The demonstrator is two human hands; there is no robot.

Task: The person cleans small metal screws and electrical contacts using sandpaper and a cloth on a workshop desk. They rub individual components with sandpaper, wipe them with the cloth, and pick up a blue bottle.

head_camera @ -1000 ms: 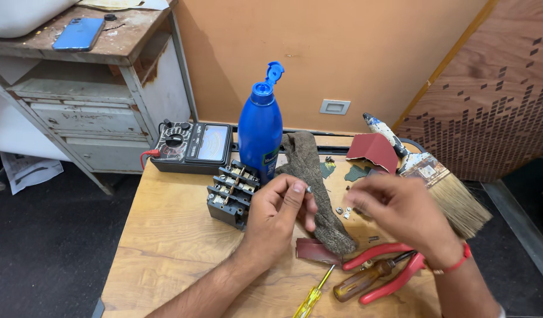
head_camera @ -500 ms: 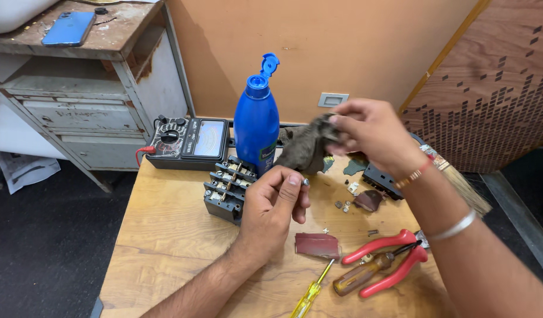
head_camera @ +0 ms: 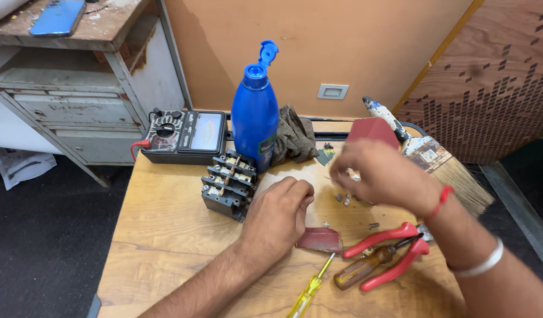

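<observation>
My left hand rests on the wooden table with its fingers curled in, just right of a black terminal block. A small dark red piece lies by its knuckles. My right hand is blurred and hovers over several small screws scattered on the table. Its fingertips point down toward them, and I cannot see whether they pinch anything. A grey-brown rag lies crumpled behind a tall blue bottle with its flip cap open.
An analog multimeter sits at the back left of the table. Red-handled pliers, an amber-handled screwdriver and a yellow screwdriver lie near the front. A wide paintbrush and a red sheet lie at the right. A worn shelf unit stands left.
My right hand carried the rag up beside the bottle, let it go there, and came back down over the screws. My left hand sank onto the table with its fingers curled.
</observation>
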